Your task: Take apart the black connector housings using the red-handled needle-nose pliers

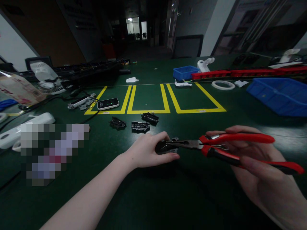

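My left hand (151, 150) is closed around a small black plastic part (163, 147), low over the green table. In my right hand (261, 159) are needle-nose pliers (223, 145) with red and black handles, their handles spread apart. The jaws of the pliers point left and meet the black part by my left thumb and fingers; whether they grip it I cannot make out. Just beyond my left hand lie three similar black parts: one at the left (117, 122), one in the middle (140, 126) and one farther back (150, 118).
Yellow tape outlines (148, 111) mark the green table ahead. A white device (107, 104) lies at the left outline. Blue bins stand at the right (280, 95) and back (184, 72), near a tape roll (223, 85). A white fan (45, 76) stands at the left.
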Demonstrator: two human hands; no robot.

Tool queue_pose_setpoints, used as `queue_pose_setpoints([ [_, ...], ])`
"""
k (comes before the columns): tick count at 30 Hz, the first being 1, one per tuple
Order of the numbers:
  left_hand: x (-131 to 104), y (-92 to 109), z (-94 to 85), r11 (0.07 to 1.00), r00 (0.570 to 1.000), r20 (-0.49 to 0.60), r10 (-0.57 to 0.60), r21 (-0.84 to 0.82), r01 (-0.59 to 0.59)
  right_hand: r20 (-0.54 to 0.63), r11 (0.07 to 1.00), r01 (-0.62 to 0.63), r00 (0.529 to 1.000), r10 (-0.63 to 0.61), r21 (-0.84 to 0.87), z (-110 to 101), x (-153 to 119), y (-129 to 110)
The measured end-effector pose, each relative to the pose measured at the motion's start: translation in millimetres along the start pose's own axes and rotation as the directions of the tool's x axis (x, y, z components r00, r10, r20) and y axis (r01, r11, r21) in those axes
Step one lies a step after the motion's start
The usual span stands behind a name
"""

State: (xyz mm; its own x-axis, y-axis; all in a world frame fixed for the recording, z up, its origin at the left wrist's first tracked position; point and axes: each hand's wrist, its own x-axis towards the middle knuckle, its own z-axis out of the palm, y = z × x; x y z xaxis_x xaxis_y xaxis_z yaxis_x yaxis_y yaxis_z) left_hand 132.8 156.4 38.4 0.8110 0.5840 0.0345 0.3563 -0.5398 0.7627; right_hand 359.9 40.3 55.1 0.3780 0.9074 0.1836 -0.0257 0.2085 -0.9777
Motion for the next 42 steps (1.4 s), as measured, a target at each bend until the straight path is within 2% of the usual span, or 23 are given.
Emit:
queue_pose_setpoints([
  [7, 1, -2, -0.8, 1.0, 1.0, 0.009, 0.014, 0.001, -0.014, -0.04, 1.0, -0.017, 0.999, 0.016, -0.018, 1, 0, -2],
  [14, -1, -1, 0.8, 0.996, 0.999, -0.044, -0.009, -0.088, 0.005, 0.019, 0.995, 0.099, 0.995, -0.098, -0.022, -9, -3, 4],
  [18, -3, -2, 2.0, 0.969, 0.997, -0.045, -0.067, -0.24, 0.054, 0.026, 0.993, 0.115, 0.993, -0.114, -0.028, -10, -3, 5],
  [21, -3, -2, 3.0, 0.899, 0.992, 0.021, -0.122, -0.422, 0.12, 0.006, 0.995, 0.099, 0.995, -0.099, -0.022, -8, -2, 6],
  [24, -3, 1, 3.8, 0.839, 0.988, 0.063, -0.14, -0.523, 0.152, -0.006, 0.995, 0.094, 0.996, -0.094, -0.031, -7, 0, 7],
  [32, -5, 10, 4.5, 0.843, 0.976, 0.155, -0.151, -0.495, 0.209, 0.013, 0.997, 0.075, 0.997, -0.075, -0.032, -6, 1, 4],
  [37, -4, 11, 3.4, 0.88, 0.983, 0.137, -0.124, -0.443, 0.173, 0.057, 0.997, 0.071, 0.996, -0.07, -0.017, -8, 0, 6],
  [42, -3, 12, 3.7, 0.901, 0.984, 0.134, -0.12, -0.402, 0.165, 0.086, 0.991, 0.1, 0.992, -0.093, -0.083, -9, -2, 9],
])
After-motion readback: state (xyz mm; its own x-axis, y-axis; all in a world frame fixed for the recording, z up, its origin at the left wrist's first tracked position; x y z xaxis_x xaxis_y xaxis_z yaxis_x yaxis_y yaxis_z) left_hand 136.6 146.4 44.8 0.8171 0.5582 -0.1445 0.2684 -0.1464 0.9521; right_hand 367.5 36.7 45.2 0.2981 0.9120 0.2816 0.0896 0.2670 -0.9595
